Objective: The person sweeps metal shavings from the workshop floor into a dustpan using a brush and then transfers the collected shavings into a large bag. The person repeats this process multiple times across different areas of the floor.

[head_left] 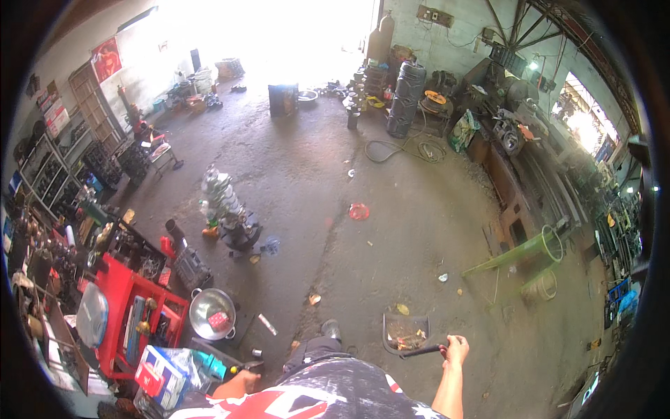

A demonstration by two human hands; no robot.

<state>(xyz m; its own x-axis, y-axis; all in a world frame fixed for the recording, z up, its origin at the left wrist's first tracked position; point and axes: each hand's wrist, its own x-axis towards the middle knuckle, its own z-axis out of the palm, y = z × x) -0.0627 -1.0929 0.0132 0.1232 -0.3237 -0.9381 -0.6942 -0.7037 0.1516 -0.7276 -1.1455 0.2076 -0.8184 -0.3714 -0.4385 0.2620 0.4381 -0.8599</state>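
My right hand [456, 349] is closed round the dark handle of a dustpan [385, 339], to the right of my body. Dry leaves and scraps of litter [408, 338] lie in the pan, which is at floor level. At the lower left, my left hand [244, 382] looks curled, and whatever may be in its fingers is hidden. Beside that hand are a blue and white box [159, 373] and a teal plastic item [209, 364]. My shoe [331, 329] shows ahead of my shirt.
A red tool cart [115, 307] and a metal basin [211, 307] stand at left. Metal machine parts [227, 202] rise from the floor beyond. A green metal frame [513, 256] is at right. Leaves, a red scrap [359, 211] and a hose [391, 150] lie about the floor.
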